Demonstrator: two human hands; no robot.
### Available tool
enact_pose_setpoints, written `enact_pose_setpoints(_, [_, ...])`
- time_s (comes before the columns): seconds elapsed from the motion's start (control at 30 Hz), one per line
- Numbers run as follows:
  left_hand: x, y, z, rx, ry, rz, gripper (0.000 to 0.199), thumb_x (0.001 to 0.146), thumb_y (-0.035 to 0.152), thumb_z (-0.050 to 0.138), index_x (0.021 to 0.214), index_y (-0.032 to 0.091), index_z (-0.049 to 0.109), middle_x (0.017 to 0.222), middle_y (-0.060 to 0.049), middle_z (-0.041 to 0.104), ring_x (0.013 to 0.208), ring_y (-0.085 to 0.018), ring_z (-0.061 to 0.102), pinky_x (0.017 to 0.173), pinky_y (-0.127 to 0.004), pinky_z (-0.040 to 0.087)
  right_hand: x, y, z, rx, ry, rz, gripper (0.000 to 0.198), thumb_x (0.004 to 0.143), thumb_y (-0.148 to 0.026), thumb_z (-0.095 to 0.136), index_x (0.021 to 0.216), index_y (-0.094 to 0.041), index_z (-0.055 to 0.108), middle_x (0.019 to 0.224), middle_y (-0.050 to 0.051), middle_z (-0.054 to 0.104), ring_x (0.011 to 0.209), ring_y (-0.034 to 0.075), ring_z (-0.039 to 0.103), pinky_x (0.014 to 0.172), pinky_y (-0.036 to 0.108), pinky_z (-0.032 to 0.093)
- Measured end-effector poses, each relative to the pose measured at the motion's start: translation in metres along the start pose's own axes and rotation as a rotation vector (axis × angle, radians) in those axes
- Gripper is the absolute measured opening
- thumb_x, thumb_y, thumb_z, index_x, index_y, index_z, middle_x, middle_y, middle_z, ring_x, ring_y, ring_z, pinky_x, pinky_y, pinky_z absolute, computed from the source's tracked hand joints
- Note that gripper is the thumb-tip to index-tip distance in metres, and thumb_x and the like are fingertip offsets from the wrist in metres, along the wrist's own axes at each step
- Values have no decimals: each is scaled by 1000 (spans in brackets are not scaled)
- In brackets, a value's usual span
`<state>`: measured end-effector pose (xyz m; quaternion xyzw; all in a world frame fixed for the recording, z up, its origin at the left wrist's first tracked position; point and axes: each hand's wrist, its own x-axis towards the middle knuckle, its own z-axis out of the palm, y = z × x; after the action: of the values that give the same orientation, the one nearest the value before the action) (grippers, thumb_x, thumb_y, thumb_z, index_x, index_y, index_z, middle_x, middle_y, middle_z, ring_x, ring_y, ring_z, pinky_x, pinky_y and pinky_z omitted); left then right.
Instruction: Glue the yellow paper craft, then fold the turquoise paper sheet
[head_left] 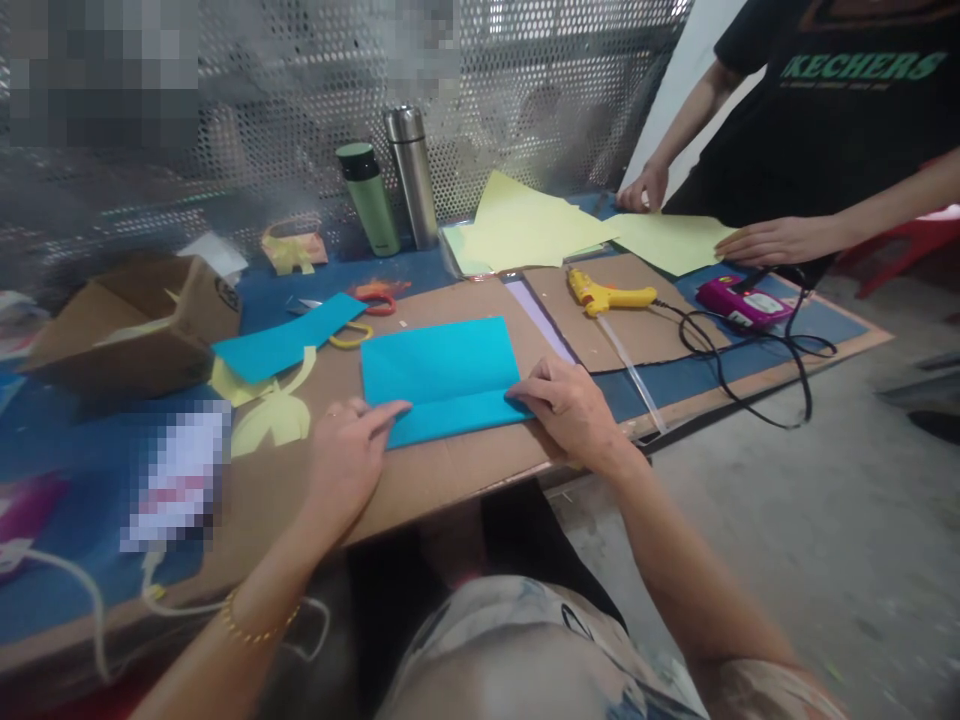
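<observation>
A bright blue sheet of paper (442, 355) lies on the brown cardboard in front of me, its near edge folded over into a strip. At the left end of that fold is my left hand (352, 450), fingers closed on the paper's edge. My right hand (574, 405) pinches the right end of the strip between thumb and fingers. Left of the sheet, a blue paper strip (289, 338) partly covers a pair of scissors (375, 302) with red and yellow handles. Yellow paper scraps (274, 420) lie close to my left hand.
A yellow glue gun (607, 293), its cord trailing right past a purple box (742, 302), rests on cardboard. Two flasks (412, 180) stand at the back. An open carton (180, 310) is at left. Across the table, another person's hands (780, 240) touch yellow paper (667, 240).
</observation>
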<state>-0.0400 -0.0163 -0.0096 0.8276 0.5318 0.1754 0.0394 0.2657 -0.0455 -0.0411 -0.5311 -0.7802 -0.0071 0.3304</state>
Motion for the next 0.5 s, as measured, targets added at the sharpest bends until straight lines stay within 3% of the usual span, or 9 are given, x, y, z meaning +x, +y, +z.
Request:
enact_pose_setpoints(0.17, [-1,-5,3,60,-1,46,41,103,29,43,120,33,80,91,-10,62,87,-26,53,83,-39,46,-2,-13,-22,-9,-136,5,33,97,-9,49,108,-18,78,99,9,69,96,23,62,77,35,42])
enact_pose_setpoints(0.3, [-1,-6,4,52,18,62,41,102,28,44,118,33,81,90,-9,60,87,-26,53,82,-39,47,-2,-22,-31,-98,-165,33,32,100,-15,44,96,-17,76,96,10,68,94,24,59,80,37,43])
enact_pose_setpoints(0.4, [-1,-6,4,57,24,74,40,102,27,44,115,33,82,88,-9,58,87,-25,53,81,-39,47,-2,-28,-31,-163,-40,47,32,99,-13,42,99,-15,74,97,12,68,93,26,59,83,40,45])
enact_pose_setpoints(0.5, [-1,-6,4,74,21,83,40,103,28,45,115,33,82,88,-9,58,86,-25,53,80,-38,47,-1,-45,-29,-171,183,-27,37,97,-13,44,125,-12,68,121,19,69,112,32,60,94,48,48])
